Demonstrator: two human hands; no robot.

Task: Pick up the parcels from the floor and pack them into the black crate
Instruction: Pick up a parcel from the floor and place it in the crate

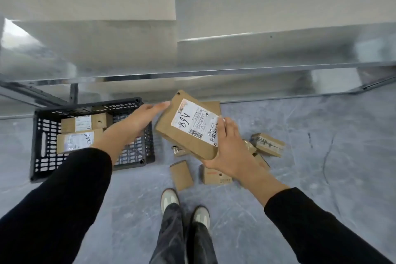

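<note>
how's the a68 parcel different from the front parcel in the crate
The A68 parcel is raised and tilted, gripped by the right hand; the front crate parcel lies flat in the black crate. The A68 parcel looks bigger. Both are brown cardboard with white labels.

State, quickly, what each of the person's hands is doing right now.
Left hand: open, straight fingers against the labelled parcel's far edge.
Right hand: closed on the same parcel's near corner, holding it up.

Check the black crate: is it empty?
No, the black crate holds one labelled parcel near its far wall and a second parcel beside it.
</note>
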